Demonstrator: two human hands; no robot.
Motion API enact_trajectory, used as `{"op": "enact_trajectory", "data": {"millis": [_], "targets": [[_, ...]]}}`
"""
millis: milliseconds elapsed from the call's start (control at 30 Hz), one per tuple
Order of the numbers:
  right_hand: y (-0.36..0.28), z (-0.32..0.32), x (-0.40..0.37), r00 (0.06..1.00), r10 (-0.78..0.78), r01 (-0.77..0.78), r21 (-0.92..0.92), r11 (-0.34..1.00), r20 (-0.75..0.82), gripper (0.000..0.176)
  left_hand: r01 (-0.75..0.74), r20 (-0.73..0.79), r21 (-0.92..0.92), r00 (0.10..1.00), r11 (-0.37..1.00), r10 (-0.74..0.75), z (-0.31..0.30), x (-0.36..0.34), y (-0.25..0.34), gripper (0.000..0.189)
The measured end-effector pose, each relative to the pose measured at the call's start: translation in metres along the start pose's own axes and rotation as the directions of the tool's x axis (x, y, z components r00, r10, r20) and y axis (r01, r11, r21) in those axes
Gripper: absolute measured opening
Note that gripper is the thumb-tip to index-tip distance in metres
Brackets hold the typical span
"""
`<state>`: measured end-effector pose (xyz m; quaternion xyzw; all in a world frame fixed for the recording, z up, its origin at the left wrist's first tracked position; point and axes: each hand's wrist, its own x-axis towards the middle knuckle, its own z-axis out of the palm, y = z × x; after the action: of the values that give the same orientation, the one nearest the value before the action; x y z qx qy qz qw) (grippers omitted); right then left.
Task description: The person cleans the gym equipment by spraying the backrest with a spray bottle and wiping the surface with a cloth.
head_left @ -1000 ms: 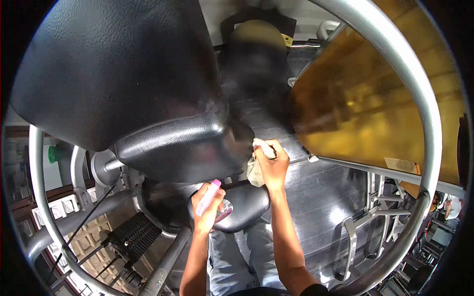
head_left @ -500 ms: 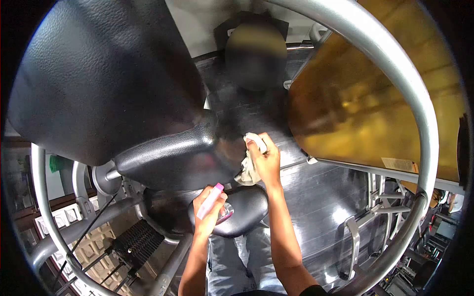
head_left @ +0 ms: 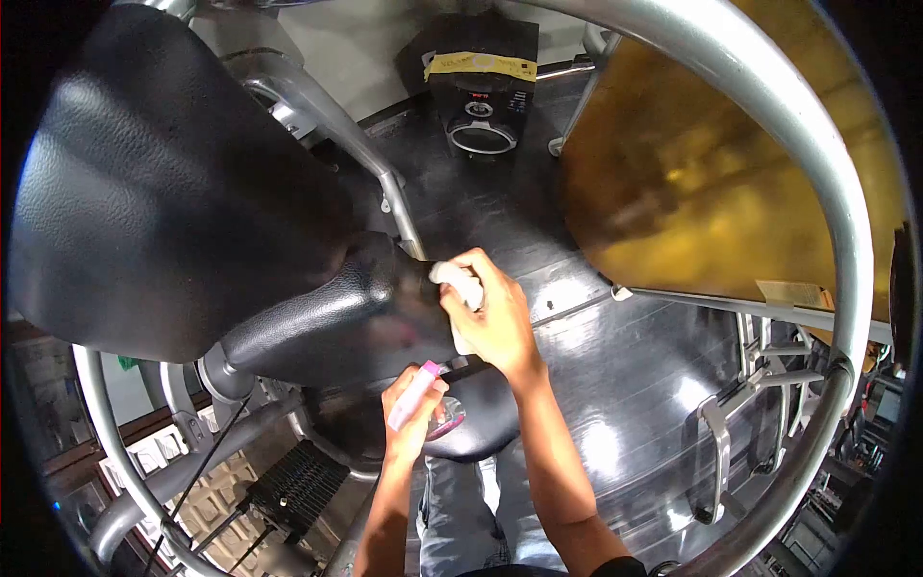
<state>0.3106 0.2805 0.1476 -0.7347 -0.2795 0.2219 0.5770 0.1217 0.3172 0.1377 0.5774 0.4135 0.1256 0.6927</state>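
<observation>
My left hand (head_left: 411,413) is closed round a spray bottle (head_left: 447,419) with a pink-and-white sprayer head and a clear body holding pink liquid. It stays low, over the front pad (head_left: 488,409). My right hand (head_left: 495,317) grips a bunched white cloth (head_left: 459,284), right at the edge of a black padded seat (head_left: 336,327). Fingers curl over the cloth, and part of it is hidden under the hand. Behind the seat rises a large black backrest (head_left: 173,183), at the left of the view.
A curved silver tube (head_left: 846,250) loops round the right side, in front of an amber panel (head_left: 731,183). On the dark floor (head_left: 615,404) stands a black speaker-like box (head_left: 481,106) with yellow tape. Metal frame parts and a weight stack (head_left: 298,486) lie lower left.
My right hand has moved left with the cloth, up to the seat's edge. The backrest has shifted left and down in view, uncovering a silver frame tube. My left hand keeps the bottle.
</observation>
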Motion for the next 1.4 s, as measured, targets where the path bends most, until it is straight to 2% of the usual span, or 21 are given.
{"op": "enact_trajectory", "data": {"millis": [33,100,200,233,267,333,367,567,667,767,800,867,900,1000,1067,1100,1133,1233,1267,1333,1400], "targets": [[0.011,0.001,-0.002,0.998,0.063,-0.061,0.073,0.995,-0.027,0.015,-0.004,0.009,-0.062,1.0,0.998,0.005,-0.001,0.001,-0.002,0.02],[0.019,-0.006,-0.006,0.986,0.163,-0.155,0.18,0.971,-0.032,0.011,0.001,0.025,-0.034,1.0,0.999,0.0,-0.004,0.003,-0.004,0.02],[0.064,0.003,-0.015,0.977,0.169,-0.136,0.232,0.963,-0.127,0.013,-0.001,0.025,-0.003,1.0,1.0,0.001,-0.004,0.005,-0.008,0.016],[0.069,0.004,-0.018,0.965,0.223,-0.186,0.24,0.953,-0.138,0.016,-0.008,0.009,0.004,1.0,1.0,0.008,-0.003,0.005,-0.01,0.013],[0.073,0.006,-0.022,0.964,0.225,-0.187,0.24,0.953,-0.142,0.016,-0.007,0.013,0.005,1.0,1.0,0.006,-0.003,0.006,-0.011,0.013],[0.07,0.01,-0.025,0.911,0.349,-0.312,0.186,0.932,-0.221,0.019,0.024,0.005,-0.014,1.0,1.0,-0.024,-0.002,0.005,-0.013,0.02],[0.068,0.012,-0.026,0.905,0.34,-0.299,0.188,0.936,-0.254,0.022,0.027,0.006,-0.012,1.0,1.0,-0.027,-0.003,0.005,-0.014,0.02],[0.124,0.021,-0.04,0.864,0.466,-0.463,0.065,0.884,-0.192,0.031,0.023,0.029,-0.093,0.999,0.995,-0.02,0.007,0.002,-0.011,0.012],[0.095,0.018,-0.037,0.833,0.529,-0.528,0.053,0.848,-0.162,0.03,0.023,0.014,-0.082,1.0,0.996,-0.022,0.008,0.0,-0.013,0.013],[0.053,0.013,-0.037,0.916,0.283,-0.274,0.069,0.959,-0.285,0.026,0.001,0.014,-0.077,1.0,0.997,0.0,0.007,-0.004,-0.013,0.014],[0.051,0.015,-0.037,0.931,0.164,-0.178,-0.014,0.984,-0.325,0.022,0.004,0.023,-0.056,1.0,0.998,-0.003,0.006,-0.004,-0.014,0.015],[0.018,0.013,-0.041,0.941,0.129,-0.12,0.047,0.992,-0.312,0.02,0.008,0.034,-0.035,0.999,0.999,-0.007,0.006,-0.005,-0.013,0.016],[0.025,0.016,-0.043,0.942,0.129,-0.121,0.047,0.992,-0.31,0.02,0.001,0.037,-0.04,0.999,0.999,0.001,0.006,-0.006,-0.013,0.016],[0.061,0.031,-0.047,0.904,-0.013,0.004,-0.022,1.0,-0.428,0.021,-0.007,0.04,-0.044,0.999,0.999,0.008,0.007,-0.009,-0.011,0.019],[0.077,0.033,-0.048,0.892,0.064,-0.047,0.05,0.998,-0.448,0.02,-0.002,0.043,-0.044,0.999,0.999,0.004,0.005,-0.011,-0.014,0.022],[0.083,0.035,-0.05,0.881,0.242,-0.19,0.164,0.968,-0.408,0.019,-0.007,0.05,-0.02,0.999,1.0,0.008,0.003,-0.011,-0.018,0.021],[0.092,0.037,-0.05,0.882,0.239,-0.188,0.161,0.969,-0.405,0.019,-0.012,0.057,0.005,0.998,1.0,0.012,0.002,-0.012,-0.02,0.019],[0.111,0.04,-0.056,0.838,0.451,-0.388,0.247,0.888,-0.306,0.019,-0.019,0.079,0.047,0.997,0.999,0.016,0.001,-0.013,-0.022,0.018],[0.118,0.043,-0.059,0.84,0.451,-0.389,0.246,0.888,-0.302,0.019,-0.018,0.075,0.045,0.997,0.999,0.015,0.0,-0.014,-0.023,0.018],[0.127,0.05,-0.061,0.797,0.569,-0.491,0.329,0.807,-0.204,0.02,-0.034,0.079,0.025,0.996,0.999,0.032,-0.003,-0.016,-0.026,0.015],[0.127,0.048,-0.063,0.788,0.59,-0.493,0.394,0.775,-0.175,0.019,-0.03,0.053,0.018,0.998,0.999,0.029,-0.005,-0.018,-0.031,0.015]]}}
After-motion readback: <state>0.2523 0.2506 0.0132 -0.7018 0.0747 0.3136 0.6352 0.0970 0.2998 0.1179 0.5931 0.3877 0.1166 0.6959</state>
